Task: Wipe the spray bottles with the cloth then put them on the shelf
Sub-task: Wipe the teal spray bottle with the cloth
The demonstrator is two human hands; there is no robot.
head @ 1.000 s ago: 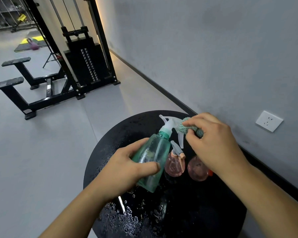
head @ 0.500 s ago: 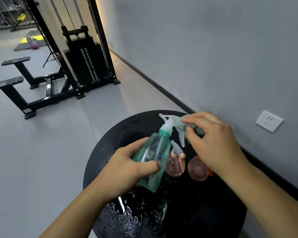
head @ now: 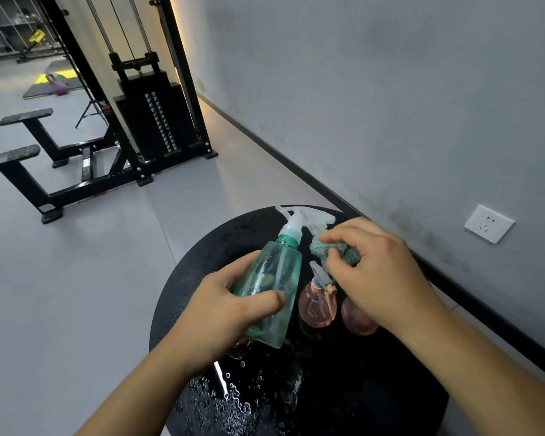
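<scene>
Head view shows the left hand [head: 221,313] wrapped round the body of the green spray bottle [head: 269,287], holding it tilted above the wet black counter [head: 202,262] at the lower middle of the frame. The right hand [head: 381,272] pinches the bunched teal cloth [head: 323,248]; half a second ago the cloth sat up on the white trigger head [head: 299,220], and now it has dropped just below and right of the nozzle, leaving the head uncovered. I judge the trigger wipe to be finishing, with the bottle's body likely next. Two pink spray bottles [head: 317,305] stand on the counter under the right hand, unwiped as far as I can tell. No shelf for them is clearly in view.
</scene>
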